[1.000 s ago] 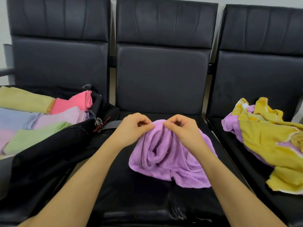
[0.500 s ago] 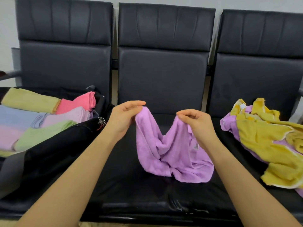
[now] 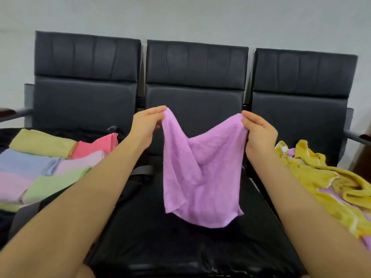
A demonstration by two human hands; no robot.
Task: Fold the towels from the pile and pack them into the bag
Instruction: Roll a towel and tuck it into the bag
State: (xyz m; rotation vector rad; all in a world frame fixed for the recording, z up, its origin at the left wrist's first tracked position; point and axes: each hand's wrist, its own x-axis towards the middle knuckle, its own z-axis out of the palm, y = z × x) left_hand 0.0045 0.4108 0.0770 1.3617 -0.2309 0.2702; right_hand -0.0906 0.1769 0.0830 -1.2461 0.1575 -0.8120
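A: What takes up most of the view?

B: A bench of three black padded seats [image 3: 192, 247] against a pale wall [image 3: 180, 15]. The middle seat is bare apart from what hangs over it.

A: And on the outer seats?

B: On the left seat sits an open black bag [image 3: 30, 215] with folded towels [image 3: 50, 173] packed in rows inside it: yellow, pink, blue, pale pink and green, lying side by side and touching. On the right seat lies the pile [image 3: 329, 189], crumpled yellow towels with a bit of purple showing underneath.

A: Where is the towel being worked on?

B: The purple towel [image 3: 200, 177] hangs in the air above the middle seat, held up by its two top corners. Its upper edge sags into a dip between them and the lower edge hangs just above the cushion; I cannot tell whether it touches.

A: The grip?

B: The left hand [image 3: 147, 125] pinches the left corner between thumb and fingers. The right hand [image 3: 259, 130] pinches the right corner the same way. Both hands are at about the same height, well apart.
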